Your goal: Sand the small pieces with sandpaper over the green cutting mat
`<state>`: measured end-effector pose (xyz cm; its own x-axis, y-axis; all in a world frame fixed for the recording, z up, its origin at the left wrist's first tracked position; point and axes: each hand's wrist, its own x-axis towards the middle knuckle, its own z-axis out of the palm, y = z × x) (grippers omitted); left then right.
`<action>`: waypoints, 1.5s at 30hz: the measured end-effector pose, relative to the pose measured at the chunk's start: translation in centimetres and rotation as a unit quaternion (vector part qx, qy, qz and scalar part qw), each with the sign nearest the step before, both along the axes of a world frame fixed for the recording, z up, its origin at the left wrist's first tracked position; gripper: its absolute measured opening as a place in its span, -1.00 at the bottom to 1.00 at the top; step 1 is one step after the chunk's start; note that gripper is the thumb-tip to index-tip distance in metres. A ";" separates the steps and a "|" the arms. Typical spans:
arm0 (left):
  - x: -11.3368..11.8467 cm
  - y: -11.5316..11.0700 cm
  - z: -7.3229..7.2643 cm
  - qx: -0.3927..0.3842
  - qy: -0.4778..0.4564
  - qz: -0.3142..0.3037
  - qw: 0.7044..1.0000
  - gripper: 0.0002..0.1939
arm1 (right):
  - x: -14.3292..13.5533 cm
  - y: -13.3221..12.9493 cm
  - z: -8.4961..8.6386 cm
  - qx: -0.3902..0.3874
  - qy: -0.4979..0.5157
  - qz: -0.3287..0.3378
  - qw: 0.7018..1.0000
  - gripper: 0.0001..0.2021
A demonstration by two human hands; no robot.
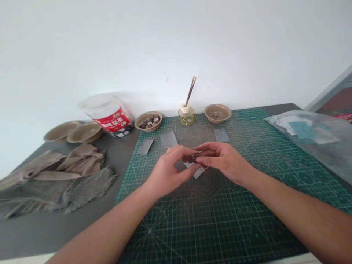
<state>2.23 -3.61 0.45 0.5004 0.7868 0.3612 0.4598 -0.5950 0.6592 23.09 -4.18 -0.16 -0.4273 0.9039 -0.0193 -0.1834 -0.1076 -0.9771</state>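
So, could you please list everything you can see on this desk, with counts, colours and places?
green gridded cutting mat: one, centre and right of desk.
grey sandpaper rectangles: three lying flat at the mat's far edge.
small brown piece: one, pinched between both hands, over a pale sheet.
tan shallow bowls: four; two stacked far left, one holding dark cubes, one far right.
clear plastic jar with red label: one, tilted, far left.
glass reed diffuser: one, far centre.
beige and grey cloths: a pile, left.
clear plastic bag: one, right.
left hand: gripping the piece.
right hand: gripping the piece.
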 end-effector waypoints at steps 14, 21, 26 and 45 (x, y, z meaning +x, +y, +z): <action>-0.9 1.9 -0.9 -0.104 -0.052 0.095 0.989 -0.90 | 0.3 0.3 -1.8 0.306 -0.487 -0.085 0.813 -0.51; -0.5 1.7 -0.9 -0.094 0.043 0.076 0.992 -0.95 | -0.1 0.2 -1.6 0.235 -0.451 -0.086 0.857 -0.40; -0.6 1.8 -1.2 -0.106 0.040 0.084 0.990 -0.93 | -0.1 0.4 -1.7 0.198 -0.373 -0.098 0.901 -0.43; -1.0 1.8 -0.7 -0.023 -0.108 0.086 0.990 -0.87 | 1.2 0.7 -0.5 0.176 -0.264 -0.103 0.943 -0.86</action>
<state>1.25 -1.84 -0.23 0.2727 0.8716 0.4073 0.3971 -0.4876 0.7775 24.31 -3.48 -0.61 -0.2575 0.9567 0.1358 0.3560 0.2246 -0.9071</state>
